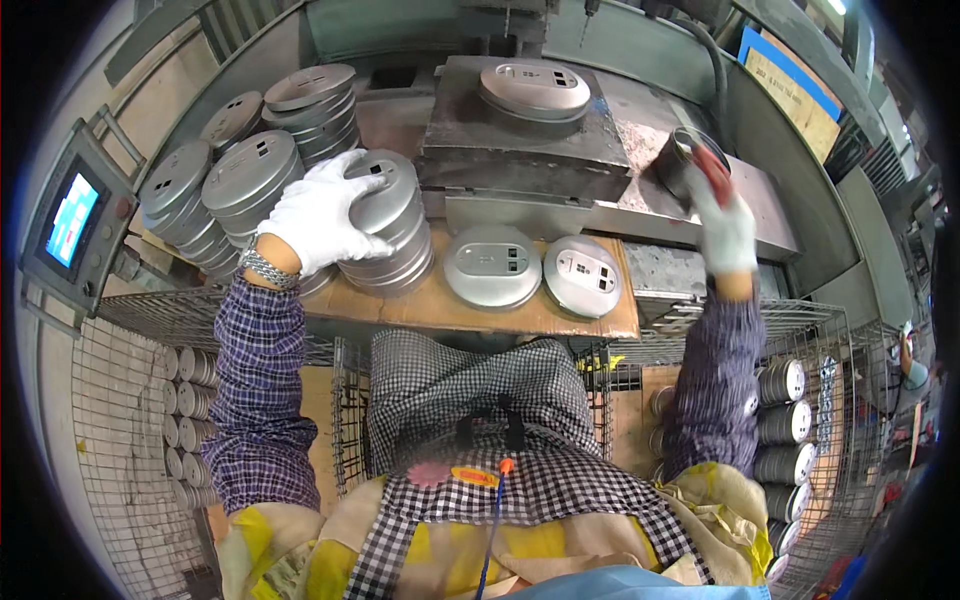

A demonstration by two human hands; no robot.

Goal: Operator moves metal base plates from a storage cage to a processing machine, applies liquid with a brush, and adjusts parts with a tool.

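Observation:
My left hand [325, 215], in a white glove, rests with fingers spread against a stack of round silver metal covers [390, 205]. Its fingers reach over the top cover and the thumb lies along the side. My right hand [727, 235], also gloved and smeared by motion, is closed round a red-handled tool [708, 170] at a dark round pot [680, 165]. The tool's kind is too blurred to tell. Two loose covers, an oval-looking one [490, 268] and a tilted one [582, 278], lie on the brown board. Another cover [535, 90] sits on the machine block.
More stacks of covers [250, 170] stand at the left. Drill bits [590, 8] hang above the machine block [520, 145]. A control panel [75, 220] is at far left. Wire baskets [120, 390] with stacked metal parts flank my legs. Metal shavings [650, 150] lie beside the block.

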